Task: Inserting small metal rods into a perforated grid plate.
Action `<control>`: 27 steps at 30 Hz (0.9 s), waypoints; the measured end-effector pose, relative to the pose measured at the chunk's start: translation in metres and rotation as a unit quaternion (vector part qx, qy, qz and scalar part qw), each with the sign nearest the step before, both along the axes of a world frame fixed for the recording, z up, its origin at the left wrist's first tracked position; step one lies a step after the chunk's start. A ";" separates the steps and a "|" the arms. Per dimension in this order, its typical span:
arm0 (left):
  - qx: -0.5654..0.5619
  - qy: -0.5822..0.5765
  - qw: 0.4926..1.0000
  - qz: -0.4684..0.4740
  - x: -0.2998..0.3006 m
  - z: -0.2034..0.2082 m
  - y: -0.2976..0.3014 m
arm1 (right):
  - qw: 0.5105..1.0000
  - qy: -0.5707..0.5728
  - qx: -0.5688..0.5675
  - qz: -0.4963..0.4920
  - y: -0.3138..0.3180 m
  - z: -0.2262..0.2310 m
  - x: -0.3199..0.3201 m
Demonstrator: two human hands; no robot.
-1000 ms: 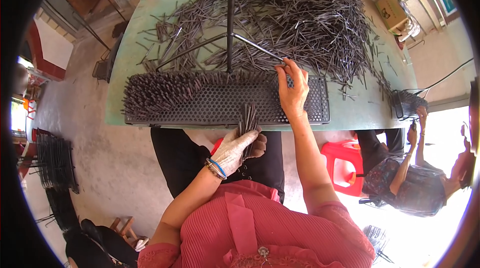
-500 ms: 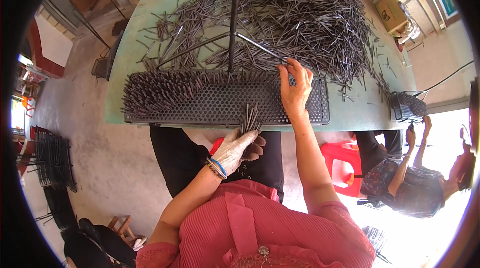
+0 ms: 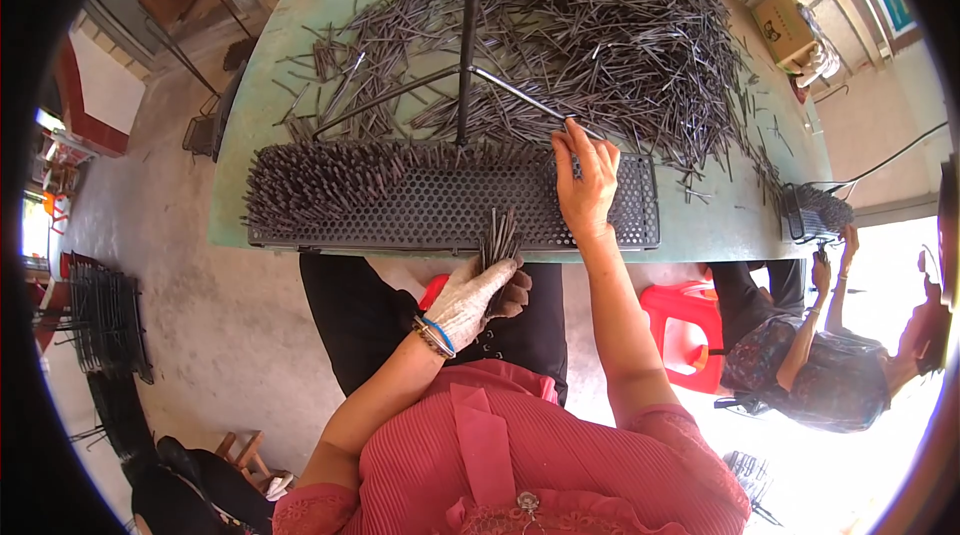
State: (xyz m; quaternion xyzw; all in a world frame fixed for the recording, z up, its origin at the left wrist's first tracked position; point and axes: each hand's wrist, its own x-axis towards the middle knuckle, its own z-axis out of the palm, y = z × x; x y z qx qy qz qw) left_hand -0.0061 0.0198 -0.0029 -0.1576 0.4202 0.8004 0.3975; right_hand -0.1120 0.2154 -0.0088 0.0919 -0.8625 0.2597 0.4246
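Observation:
My left hand (image 3: 468, 303), in a pale work glove with dark fingers, grips a bundle of thin dark sticks (image 3: 500, 237) just off the table's near edge. The sticks point up and away from me. In front of me lies a long black perforated panel (image 3: 455, 205) on a stand with a black post. Dark sticks (image 3: 310, 185) stand close together in its left part and along its far edge. My bare right hand (image 3: 588, 183) is over the panel's right part, fingertips drawn together at the far edge. Whatever they pinch is too small to make out.
A large heap of loose sticks (image 3: 640, 45) covers the back of the green table (image 3: 240, 115). The stand's post (image 3: 470, 15) rises beyond the panel. A cardboard box (image 3: 782, 30) is at the far right. Another person (image 3: 815, 365) works at a smaller panel on the right, near a red stool (image 3: 685, 330).
My right hand has shifted slightly left along the panel's far edge. My left hand and the bundle have hardly moved.

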 end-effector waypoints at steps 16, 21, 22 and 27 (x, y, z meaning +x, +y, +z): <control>0.006 0.005 1.000 0.001 0.000 -0.003 -0.003 | 0.998 -0.014 0.055 0.011 -0.006 0.006 -0.004; 0.000 0.018 1.000 -0.002 0.000 -0.001 -0.002 | 0.999 0.019 0.037 0.003 -0.007 0.017 0.005; -0.005 0.030 1.000 -0.005 0.000 -0.001 -0.003 | 1.000 0.009 0.014 0.004 -0.009 0.019 0.014; 0.016 0.050 0.998 0.030 0.001 0.008 -0.002 | 0.895 -0.342 -0.252 0.135 -0.023 0.036 0.063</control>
